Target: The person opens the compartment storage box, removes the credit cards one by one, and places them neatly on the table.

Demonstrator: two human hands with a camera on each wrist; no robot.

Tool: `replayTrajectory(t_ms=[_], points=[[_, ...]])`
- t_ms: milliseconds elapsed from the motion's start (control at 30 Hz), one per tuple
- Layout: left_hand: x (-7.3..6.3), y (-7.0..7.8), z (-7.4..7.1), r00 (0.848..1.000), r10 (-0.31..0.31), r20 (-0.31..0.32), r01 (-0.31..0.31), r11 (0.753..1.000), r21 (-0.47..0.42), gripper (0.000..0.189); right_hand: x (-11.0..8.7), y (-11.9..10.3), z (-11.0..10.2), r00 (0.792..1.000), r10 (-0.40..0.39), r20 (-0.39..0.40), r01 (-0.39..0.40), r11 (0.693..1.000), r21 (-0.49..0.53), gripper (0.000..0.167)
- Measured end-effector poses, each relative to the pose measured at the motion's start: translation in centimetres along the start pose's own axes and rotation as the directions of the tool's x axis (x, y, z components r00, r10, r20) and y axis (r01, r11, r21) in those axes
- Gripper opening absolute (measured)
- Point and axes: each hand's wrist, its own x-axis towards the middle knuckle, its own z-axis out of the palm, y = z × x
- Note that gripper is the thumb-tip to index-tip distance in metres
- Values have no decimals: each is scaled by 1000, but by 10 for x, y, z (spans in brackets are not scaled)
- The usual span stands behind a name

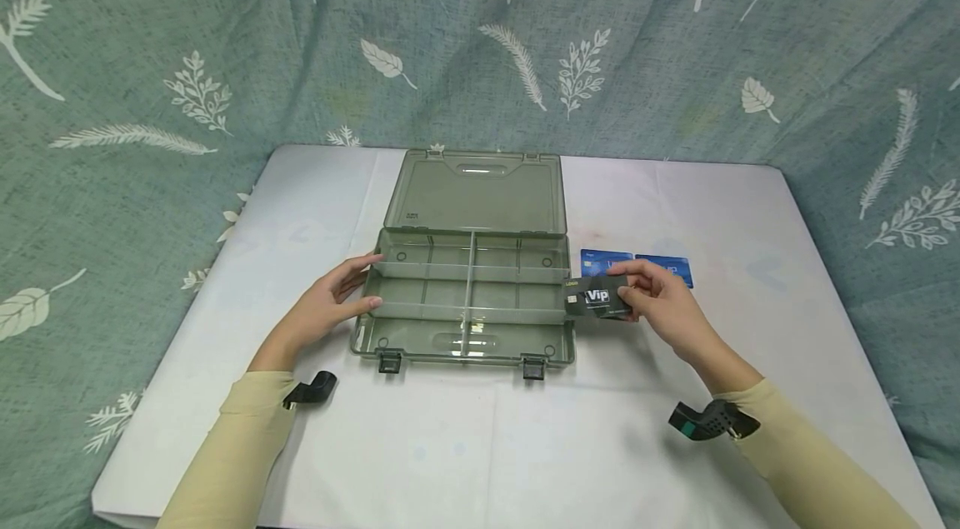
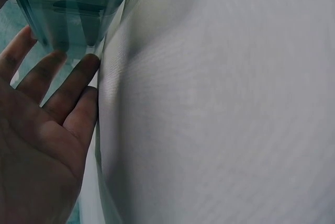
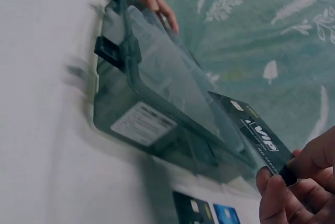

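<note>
A green see-through compartment box [image 1: 367, 339] lies on the table with its lid [image 1: 480, 194] folded back. My left hand [image 1: 322, 304] rests against its left side, thumb and index finger at the rim. In the left wrist view the other fingers [image 2: 70, 90] are fairly straight, with tips by the box wall. Between thumb and fingers my right hand [image 1: 660, 304] pinches a black VIP card [image 1: 592, 296] by one end, over the box's right edge. Two blue cards [image 1: 600, 259] [image 1: 663, 266] lie right of the box. Another dark card [image 3: 191, 207] lies on the table in the right wrist view.
The white-covered table [image 1: 450, 446] carries the box and cards. Two black latches [image 1: 389, 361] hang from the box's front edge, and clear dividers [image 1: 471, 279] split its inside. A leaf-patterned green curtain [image 1: 450, 37] surrounds the table.
</note>
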Motion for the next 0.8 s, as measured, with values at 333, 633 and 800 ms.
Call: replayTrajectory(t_ms=[333, 633, 800], points=[[0, 0, 0, 1000, -2, 3, 2, 1000, -2, 71, -9, 16, -27, 994, -10, -108, 0, 996, -90, 32], [0, 0, -1, 1000, -8, 1, 8, 1000, -23, 71, -12, 34, -50, 974, 95, -208, -129, 979, -156, 34], [0, 0, -1, 1000, -7, -4, 7, 1000, -20, 71, -13, 42, -57, 956, 151, -252, -200, 964, -177, 36]])
